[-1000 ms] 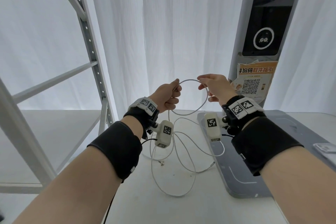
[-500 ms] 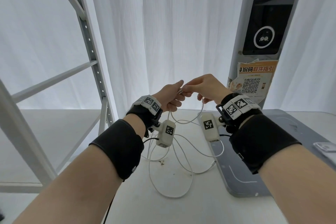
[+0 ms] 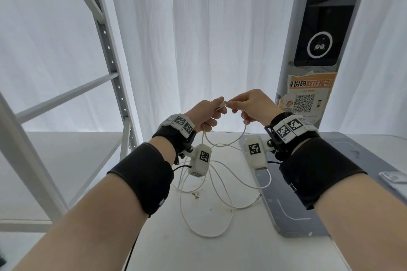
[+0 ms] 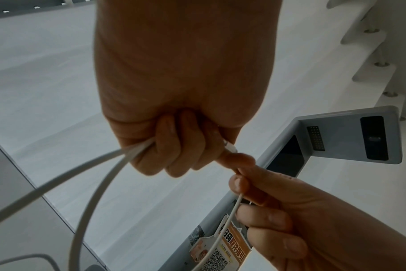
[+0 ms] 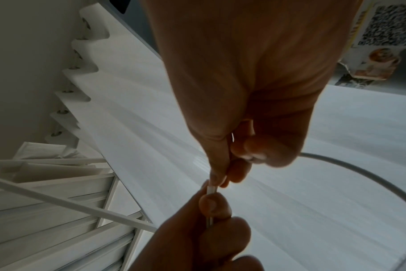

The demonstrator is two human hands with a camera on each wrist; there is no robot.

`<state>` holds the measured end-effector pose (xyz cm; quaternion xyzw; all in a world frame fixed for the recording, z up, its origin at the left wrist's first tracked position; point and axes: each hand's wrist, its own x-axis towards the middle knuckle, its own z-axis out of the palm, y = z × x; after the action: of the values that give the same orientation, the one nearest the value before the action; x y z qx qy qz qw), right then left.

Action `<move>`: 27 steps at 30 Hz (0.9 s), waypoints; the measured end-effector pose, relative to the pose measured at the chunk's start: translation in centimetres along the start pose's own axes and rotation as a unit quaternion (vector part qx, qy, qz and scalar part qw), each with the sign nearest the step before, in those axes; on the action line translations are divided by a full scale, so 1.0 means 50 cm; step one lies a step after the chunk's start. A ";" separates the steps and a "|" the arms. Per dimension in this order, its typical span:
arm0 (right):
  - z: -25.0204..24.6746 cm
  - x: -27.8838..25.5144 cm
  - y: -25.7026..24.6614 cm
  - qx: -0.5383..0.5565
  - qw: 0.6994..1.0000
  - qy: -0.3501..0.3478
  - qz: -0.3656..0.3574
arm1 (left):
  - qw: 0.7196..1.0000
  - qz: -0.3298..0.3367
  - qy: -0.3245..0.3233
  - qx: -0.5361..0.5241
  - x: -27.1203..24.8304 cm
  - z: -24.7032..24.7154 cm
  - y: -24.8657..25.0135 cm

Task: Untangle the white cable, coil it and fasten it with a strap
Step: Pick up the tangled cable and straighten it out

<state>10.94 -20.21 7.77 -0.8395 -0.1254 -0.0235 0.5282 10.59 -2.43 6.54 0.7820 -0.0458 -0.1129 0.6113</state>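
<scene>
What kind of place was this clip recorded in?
Probably a parcel pickup point or storeroom, though not certain. A kiosk-like grey column with a dark screen carries an orange QR-code notice, a bare metal shelving rack stands to the left, and white curtains hang behind.

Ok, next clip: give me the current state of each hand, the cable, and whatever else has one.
Left hand: fist curled round the cable, gripping strands and the plug.
Right hand: fingertips pinching the plug end, cable running through the fingers.
Thin white cable: uncoiled, loose loops crossing on the white table, upper part lifted.
White plug: held between both hands.
Strap: not visible.
</scene>
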 end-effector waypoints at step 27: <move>-0.004 -0.016 -0.020 0.061 0.998 0.018 0.008 | 0.997 0.001 -0.054 -0.056 -0.004 0.010 0.001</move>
<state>9.95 -20.10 8.60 -0.8058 -0.1106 -0.0269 0.5812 10.30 -2.85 6.50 0.7393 -0.0733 -0.1571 0.6507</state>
